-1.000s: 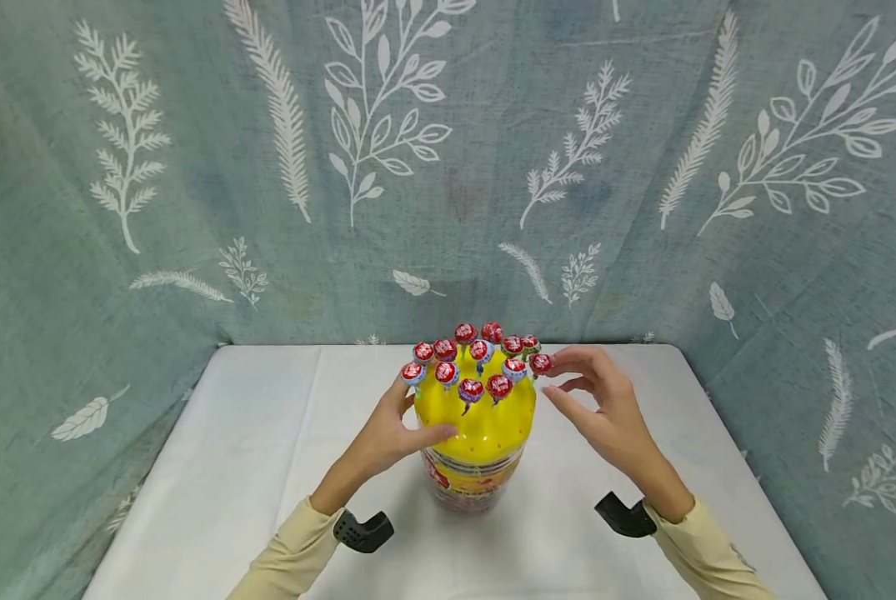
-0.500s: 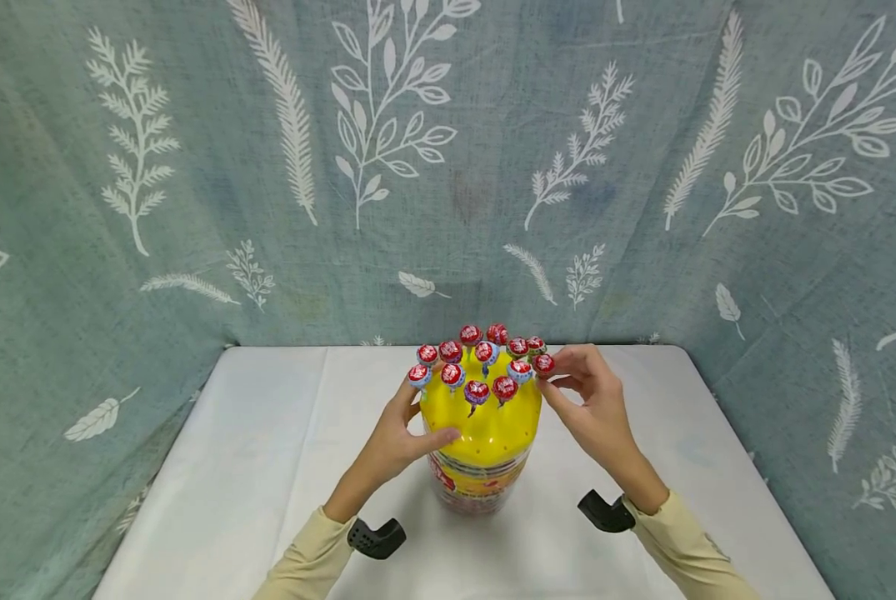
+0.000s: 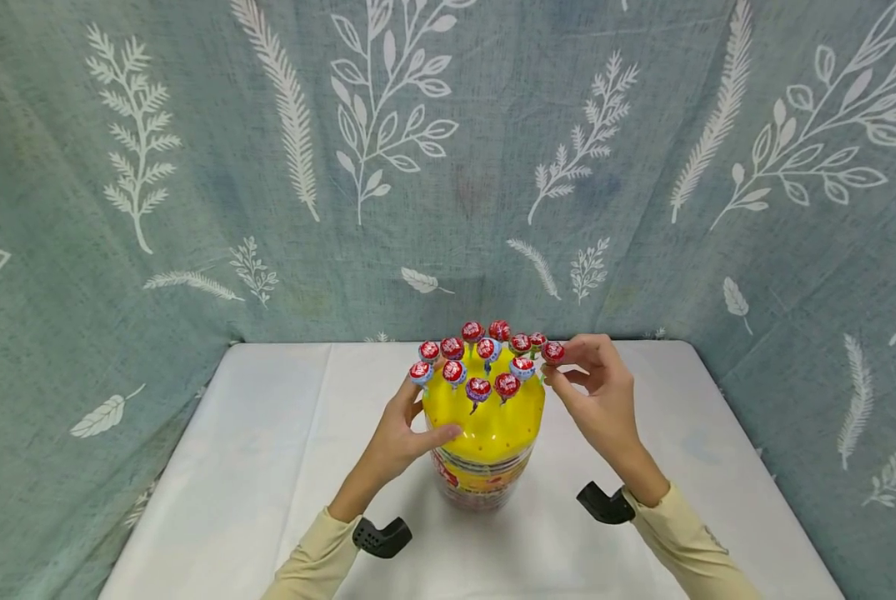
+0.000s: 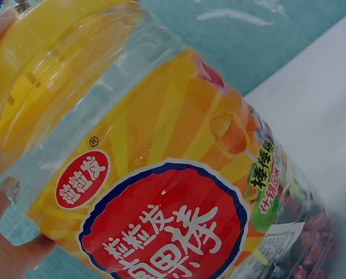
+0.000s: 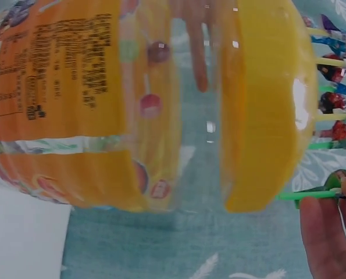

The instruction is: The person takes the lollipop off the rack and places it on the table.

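A clear candy jar with an orange label stands upright, topped by a domed yellow lid. Several wrapped lollipops stick up from the lid. My left hand grips the jar at its left, thumb on the lid and fingers round the back. At the lid's right edge, my right hand pinches a red-wrapped lollipop between thumb and fingers. In the right wrist view its green stick runs from the fingers to the lid's edge.
The jar stands on a table with a white cloth. Behind and beside it hangs a grey-green curtain with white leaf prints. Small dark holes dot the lid's front. Black wrist mounts sit at both sleeves.
My right thumb and fingers have come together on the lollipop at the right edge, which has moved slightly up and outward. My left hand keeps its grip on the jar.
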`<state>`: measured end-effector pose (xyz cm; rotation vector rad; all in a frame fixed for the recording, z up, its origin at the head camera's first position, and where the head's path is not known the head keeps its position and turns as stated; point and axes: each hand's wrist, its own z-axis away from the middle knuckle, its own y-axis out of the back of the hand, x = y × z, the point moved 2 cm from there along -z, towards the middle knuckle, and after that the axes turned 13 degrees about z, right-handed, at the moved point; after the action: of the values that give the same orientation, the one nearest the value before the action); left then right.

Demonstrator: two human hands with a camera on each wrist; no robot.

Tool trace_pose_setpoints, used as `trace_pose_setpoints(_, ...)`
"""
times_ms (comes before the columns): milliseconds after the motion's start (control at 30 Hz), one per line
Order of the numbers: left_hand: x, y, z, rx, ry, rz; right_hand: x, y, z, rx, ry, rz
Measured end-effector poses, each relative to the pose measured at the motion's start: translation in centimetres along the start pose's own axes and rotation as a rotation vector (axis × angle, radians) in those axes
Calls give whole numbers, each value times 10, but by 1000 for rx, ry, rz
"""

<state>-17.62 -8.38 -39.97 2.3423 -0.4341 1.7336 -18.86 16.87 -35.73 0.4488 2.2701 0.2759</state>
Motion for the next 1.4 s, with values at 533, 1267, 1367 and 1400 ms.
trace_pose_setpoints(533,-2,1,-1,9,-5,36,13,12,-8,75,-53,10)
trace_pose_setpoints(1267,-2,0,0,18,-4,43,40,-7,-6,-12,-283,31)
trace_pose_setpoints(1367,-2,0,0,20,2,51,51,-11,-3,-29,-345,53)
trace_pose_setpoints(1400,-2,0,1,21,5,53,55,-13,-2,-36,-360,67)
